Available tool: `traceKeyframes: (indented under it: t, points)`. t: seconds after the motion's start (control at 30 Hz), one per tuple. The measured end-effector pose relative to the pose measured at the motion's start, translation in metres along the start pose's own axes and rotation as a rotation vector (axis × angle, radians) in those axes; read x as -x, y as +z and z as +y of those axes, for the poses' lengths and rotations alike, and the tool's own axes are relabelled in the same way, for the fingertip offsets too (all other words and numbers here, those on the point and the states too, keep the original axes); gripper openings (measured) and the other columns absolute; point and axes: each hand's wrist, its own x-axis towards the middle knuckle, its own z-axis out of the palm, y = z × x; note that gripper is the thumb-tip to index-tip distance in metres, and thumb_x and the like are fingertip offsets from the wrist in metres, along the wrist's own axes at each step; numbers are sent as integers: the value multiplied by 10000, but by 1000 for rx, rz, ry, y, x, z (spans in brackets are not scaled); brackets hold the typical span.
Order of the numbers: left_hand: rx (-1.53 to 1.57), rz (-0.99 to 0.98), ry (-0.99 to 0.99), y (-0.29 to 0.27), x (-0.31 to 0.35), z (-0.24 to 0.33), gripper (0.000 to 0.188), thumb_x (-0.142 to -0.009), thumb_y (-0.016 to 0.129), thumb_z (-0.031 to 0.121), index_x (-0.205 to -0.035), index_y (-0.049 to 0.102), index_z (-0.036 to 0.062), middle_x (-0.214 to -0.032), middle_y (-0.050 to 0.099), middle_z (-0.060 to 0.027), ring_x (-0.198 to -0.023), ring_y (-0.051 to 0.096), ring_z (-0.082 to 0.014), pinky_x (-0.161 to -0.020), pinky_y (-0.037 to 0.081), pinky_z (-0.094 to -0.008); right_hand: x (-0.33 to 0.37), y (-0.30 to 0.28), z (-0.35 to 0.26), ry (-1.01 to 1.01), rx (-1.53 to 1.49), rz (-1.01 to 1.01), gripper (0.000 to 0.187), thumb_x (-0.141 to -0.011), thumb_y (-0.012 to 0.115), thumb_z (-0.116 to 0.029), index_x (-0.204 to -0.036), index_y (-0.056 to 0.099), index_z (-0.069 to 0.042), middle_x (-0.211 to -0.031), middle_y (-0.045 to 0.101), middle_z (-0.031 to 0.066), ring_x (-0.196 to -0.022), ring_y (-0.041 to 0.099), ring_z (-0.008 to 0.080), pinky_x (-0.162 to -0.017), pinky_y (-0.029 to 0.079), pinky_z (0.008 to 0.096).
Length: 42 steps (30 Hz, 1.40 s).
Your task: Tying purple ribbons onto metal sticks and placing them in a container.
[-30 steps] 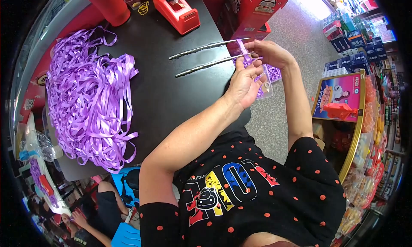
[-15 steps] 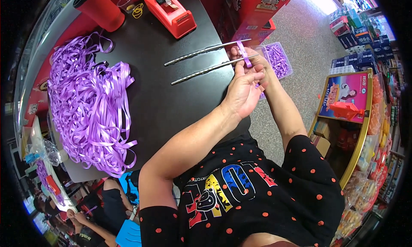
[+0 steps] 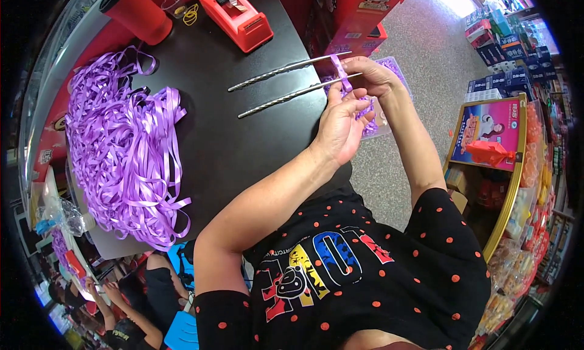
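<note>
Two long metal rods with twisted shafts, like drill bits (image 3: 278, 99), lie side by side, their smooth ends jutting past the dark table's right edge. A narrow purple ribbon (image 3: 339, 70) runs across both smooth ends. My left hand (image 3: 342, 122) is below the nearer rod, palm up, its thumb and fingertips closed at the ribbon's lower end. Beside the rod tips, my right hand (image 3: 374, 76) has its fingers bent inward against the ribbon. Part of the grip is hidden behind the rods and fingers.
A big heap of purple ribbon (image 3: 131, 161) covers the table's left side. A red tape dispenser (image 3: 240, 21), yellow rubber bands (image 3: 191, 14) and a red tumbler (image 3: 141, 16) stand behind. Beyond my hands is a clear plastic box (image 3: 389, 126) of purple pieces. Red cartons (image 3: 359, 21) stand behind.
My right hand has moved from behind the rods' ends to their right side, fingers now bent at the ribbon. My left hand has shifted slightly left. The view has shifted a little.
</note>
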Motion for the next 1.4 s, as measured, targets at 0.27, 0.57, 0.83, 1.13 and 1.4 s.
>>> traceKeyframes:
  t: [0.27, 0.57, 0.83, 1.13, 1.4]
  points:
    - [-155, 15, 64, 3, 2, -3, 543, -803, 533, -6, -1281, 336, 159, -1148, 416, -58, -995, 461, -167, -880, 402, -376, 21, 24, -25, -26, 258, 108, 131, -799, 630, -136, -848, 682, -27, -807, 673, 34, -674, 595, 95, -621, 463, 229]
    - [-40, -2, 25, 6, 4, -4, 670, -743, 497, -23, -1326, 314, 254, -1166, 406, -51, -1022, 434, -182, -908, 386, -407, 28, 18, -31, -40, 307, 105, 185, -827, 582, -147, -894, 694, -16, -684, 559, -49, -582, 441, 35, -546, 387, 189]
    - [21, 4, 8, 6, 5, -3, 675, -730, 500, -3, -1322, 313, 262, -1169, 419, -50, -1013, 440, -204, -924, 379, -425, 40, 19, -42, -62, 339, 171, 231, -863, 536, -158, -940, 678, 6, -765, 596, -34, -618, 430, 34, -578, 378, 192]
    - [103, -18, -20, 4, 4, 0, 548, -748, 503, 34, -1252, 365, 199, -1131, 495, -69, -1007, 487, -208, -916, 400, -424, 18, 3, -24, -5, 224, 69, 136, -832, 666, -156, -901, 656, -40, -850, 668, 30, -764, 610, 107, -699, 497, 255]
    - [148, -88, -11, 2, 4, 4, 492, -769, 502, 76, -1243, 387, 142, -1173, 510, -99, -1042, 494, -210, -933, 406, -405, -19, -16, 3, -4, 69, -256, 185, -824, 677, -156, -938, 654, -11, -887, 675, 55, -758, 633, 126, -708, 516, 258]
